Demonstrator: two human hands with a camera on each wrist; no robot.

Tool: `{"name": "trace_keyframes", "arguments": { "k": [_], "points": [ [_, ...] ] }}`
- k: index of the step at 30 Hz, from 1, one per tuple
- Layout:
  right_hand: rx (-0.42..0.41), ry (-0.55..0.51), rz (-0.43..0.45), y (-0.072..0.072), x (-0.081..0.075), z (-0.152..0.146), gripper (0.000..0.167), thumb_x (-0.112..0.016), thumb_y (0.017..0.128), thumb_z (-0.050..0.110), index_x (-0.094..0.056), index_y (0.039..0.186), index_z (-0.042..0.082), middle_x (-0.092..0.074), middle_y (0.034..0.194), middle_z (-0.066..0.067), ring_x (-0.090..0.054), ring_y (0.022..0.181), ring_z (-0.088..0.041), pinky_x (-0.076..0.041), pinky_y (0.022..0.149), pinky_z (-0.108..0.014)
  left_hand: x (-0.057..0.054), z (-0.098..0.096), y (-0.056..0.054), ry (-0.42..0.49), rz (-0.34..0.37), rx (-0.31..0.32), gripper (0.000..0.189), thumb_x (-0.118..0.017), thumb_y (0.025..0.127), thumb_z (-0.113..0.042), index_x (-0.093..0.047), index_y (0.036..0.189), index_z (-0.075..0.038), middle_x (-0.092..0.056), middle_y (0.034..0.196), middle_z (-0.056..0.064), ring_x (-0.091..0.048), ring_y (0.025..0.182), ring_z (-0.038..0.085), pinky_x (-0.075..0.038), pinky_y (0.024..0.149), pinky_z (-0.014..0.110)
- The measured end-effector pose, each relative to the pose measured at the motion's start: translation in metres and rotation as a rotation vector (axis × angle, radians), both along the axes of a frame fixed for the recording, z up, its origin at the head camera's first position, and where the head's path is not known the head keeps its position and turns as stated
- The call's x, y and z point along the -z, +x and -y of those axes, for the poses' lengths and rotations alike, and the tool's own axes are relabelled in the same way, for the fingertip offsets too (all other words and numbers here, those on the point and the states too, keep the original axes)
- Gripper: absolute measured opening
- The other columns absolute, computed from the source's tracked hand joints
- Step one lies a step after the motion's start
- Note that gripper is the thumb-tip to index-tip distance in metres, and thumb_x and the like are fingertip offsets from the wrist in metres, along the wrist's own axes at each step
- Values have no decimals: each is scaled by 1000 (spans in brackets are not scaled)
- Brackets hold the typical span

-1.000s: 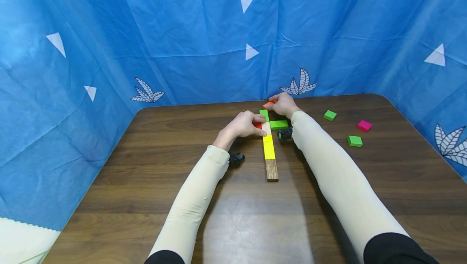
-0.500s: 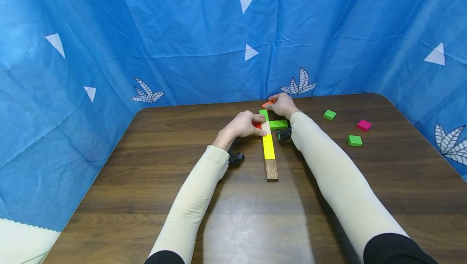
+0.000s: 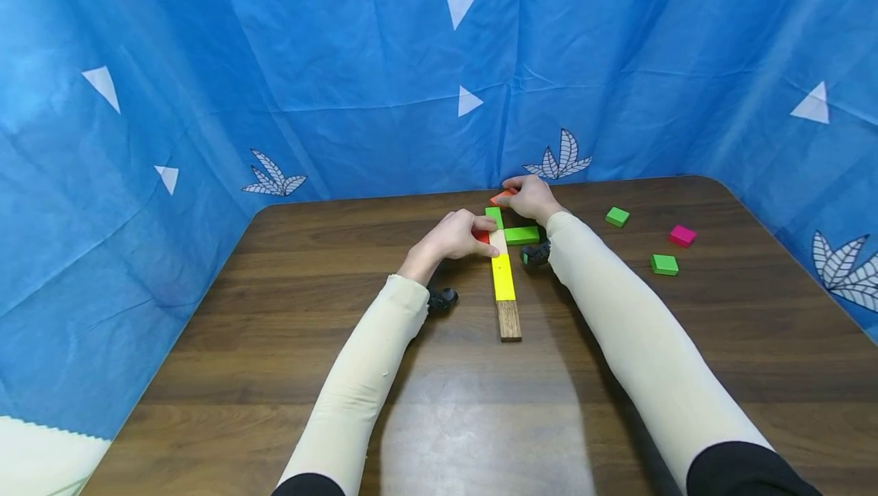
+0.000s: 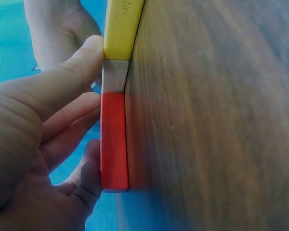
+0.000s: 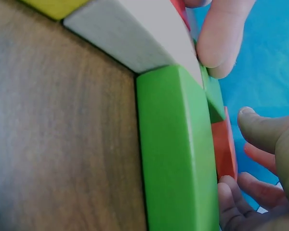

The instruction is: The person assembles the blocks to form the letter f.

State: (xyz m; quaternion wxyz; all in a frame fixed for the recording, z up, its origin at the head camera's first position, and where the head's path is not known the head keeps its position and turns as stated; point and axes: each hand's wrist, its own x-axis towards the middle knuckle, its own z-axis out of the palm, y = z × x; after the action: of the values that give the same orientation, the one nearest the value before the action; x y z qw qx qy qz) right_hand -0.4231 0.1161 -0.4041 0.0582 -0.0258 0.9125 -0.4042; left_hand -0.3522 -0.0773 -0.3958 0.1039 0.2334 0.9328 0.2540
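Note:
A flat figure of wooden blocks lies on the table. Its upright line runs from a brown block [image 3: 509, 321] through a yellow block [image 3: 503, 279] and a white block [image 3: 498, 241] to a green block [image 3: 493, 214]. A red block [image 4: 114, 139] extends left of the white one, a longer green block [image 5: 178, 154] right. My left hand [image 3: 454, 237] rests over the white and red blocks, thumb by the yellow-white joint, another fingertip near the upper green block. At the figure's far end, my right hand [image 3: 533, 197] pinches an orange block [image 3: 499, 197], set at a slant.
To the right lie two loose green blocks, one farther back [image 3: 617, 216] and one nearer [image 3: 664, 264], plus a pink block [image 3: 682, 236]. A blue curtain [image 3: 384, 77] hangs behind and beside the brown table [image 3: 309, 374].
The head view has shifted very slightly. Both hands and the blocks keep the same places relative to one another.

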Motion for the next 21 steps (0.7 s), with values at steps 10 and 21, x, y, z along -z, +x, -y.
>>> {"name": "trace_keyframes", "arguments": {
  "k": [10,21],
  "points": [
    [-40,-4,-49,16,-11,-8,55,-67,101,32,-54,150,9,-40,160,-17,-40,141,-37,-45,115,-54,1,0,1,7,8,-12,61,-85,86,-37,-66,141,-20,-58,151,0,-44,149,19,-39,121,34],
    [-42,0,-108,33,-20,-23,56,-69,100,35,-55,149,11,-31,169,-14,-31,153,-38,-40,117,-59,0,-2,3,-4,-3,-16,60,-84,86,-36,-66,141,-20,-58,151,-1,-45,148,20,-38,121,34]
  ]
}}
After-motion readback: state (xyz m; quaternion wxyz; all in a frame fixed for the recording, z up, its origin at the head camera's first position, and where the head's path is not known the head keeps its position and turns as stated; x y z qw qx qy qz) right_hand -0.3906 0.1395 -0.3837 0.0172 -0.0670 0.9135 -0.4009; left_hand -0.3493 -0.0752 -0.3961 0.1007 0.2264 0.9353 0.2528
